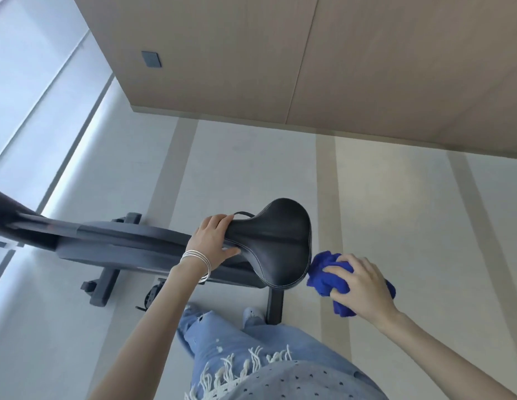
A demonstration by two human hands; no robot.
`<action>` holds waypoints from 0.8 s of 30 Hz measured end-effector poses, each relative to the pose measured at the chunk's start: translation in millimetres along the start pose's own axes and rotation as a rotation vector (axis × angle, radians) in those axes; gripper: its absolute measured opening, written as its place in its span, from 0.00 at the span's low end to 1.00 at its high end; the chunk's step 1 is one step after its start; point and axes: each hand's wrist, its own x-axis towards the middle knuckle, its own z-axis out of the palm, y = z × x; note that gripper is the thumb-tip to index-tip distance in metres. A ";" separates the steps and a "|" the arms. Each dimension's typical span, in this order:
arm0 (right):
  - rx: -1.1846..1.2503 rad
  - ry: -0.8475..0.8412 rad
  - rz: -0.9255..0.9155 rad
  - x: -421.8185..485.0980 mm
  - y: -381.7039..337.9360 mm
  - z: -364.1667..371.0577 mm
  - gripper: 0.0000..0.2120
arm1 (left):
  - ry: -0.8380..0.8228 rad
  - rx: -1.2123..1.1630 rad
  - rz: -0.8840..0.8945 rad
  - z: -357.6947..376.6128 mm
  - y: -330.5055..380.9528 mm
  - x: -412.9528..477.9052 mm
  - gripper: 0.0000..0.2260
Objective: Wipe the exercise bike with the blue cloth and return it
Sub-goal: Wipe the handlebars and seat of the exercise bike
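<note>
The dark grey exercise bike (121,243) stretches from the left edge to the middle of the head view. Its black saddle (274,241) points left. My left hand (212,241), with thin silver bangles on the wrist, grips the saddle's narrow nose. My right hand (364,287) holds the bunched blue cloth (323,277), which sits just off the saddle's wide rear edge, at its lower right corner. Whether the cloth touches the saddle is unclear. The bike's handlebar end is cut off at the left.
The bike's floor stabiliser bars (103,284) and a pedal (152,295) stick out below the frame. My legs in torn light jeans (237,350) stand close to the rear post. A wood-panelled wall (309,67) rises behind, a bright window (35,96) at the left. Pale floor lies to the right.
</note>
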 end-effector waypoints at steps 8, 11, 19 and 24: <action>0.094 0.225 -0.195 36.2 -61.0 2.8 0.19 | 0.058 -0.035 -0.039 1.7 5.4 -2.3 0.33; 0.006 0.183 -0.213 72.7 -84.6 11.7 0.19 | 0.064 -0.035 -0.043 3.8 4.8 -3.1 0.34; -0.030 -0.014 -0.056 174.5 -90.6 10.3 0.17 | -0.006 0.002 -0.048 0.8 -2.6 1.9 0.34; -0.013 -0.190 -0.021 214.6 -84.6 2.7 0.17 | -0.027 0.022 -0.084 -1.8 1.6 5.6 0.32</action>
